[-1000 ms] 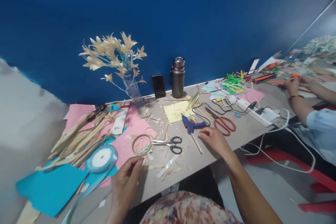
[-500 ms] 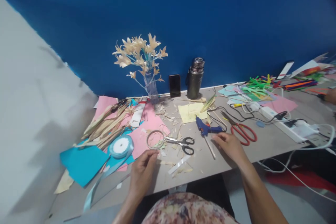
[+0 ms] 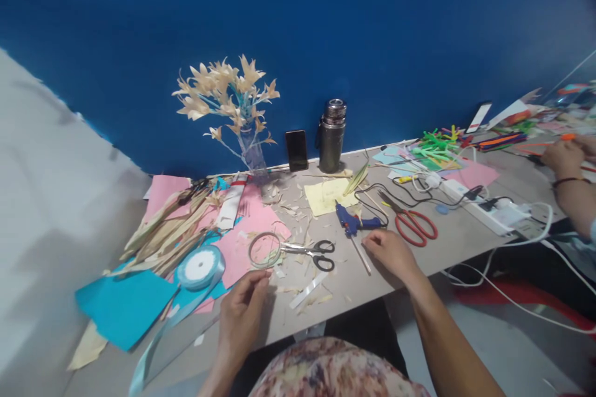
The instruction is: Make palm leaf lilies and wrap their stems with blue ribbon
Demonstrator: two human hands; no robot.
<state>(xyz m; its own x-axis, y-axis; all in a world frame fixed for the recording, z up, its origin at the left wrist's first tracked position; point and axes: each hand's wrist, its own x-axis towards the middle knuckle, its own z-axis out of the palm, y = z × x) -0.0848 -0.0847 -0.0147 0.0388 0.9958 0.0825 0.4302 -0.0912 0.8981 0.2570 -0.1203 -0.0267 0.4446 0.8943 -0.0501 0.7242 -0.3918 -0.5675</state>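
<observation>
1. Watching from far, I see the left hand (image 3: 242,310) narrow, near the grey ring (image 3: 250,250); whether it pinches something, I cannot tell.
2. My right hand (image 3: 390,253) is half-curled beside the blue glue gun (image 3: 347,220) on the table (image 3: 347,279); its hold is unclear.
3. Best, I judge, is moving slowly, away from the nozzle (image 3: 337,203).
4. Clear vase (image 3: 252,147) holds pale flowers (image 3: 205,82); the flask (image 3: 332,146) hides its content.

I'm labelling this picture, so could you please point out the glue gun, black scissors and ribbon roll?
Glue gun (image 3: 351,223): head view, blue body.
Black scissors (image 3: 309,252): head view, near the pivot.
Ribbon roll (image 3: 200,265): head view, white core.
</observation>
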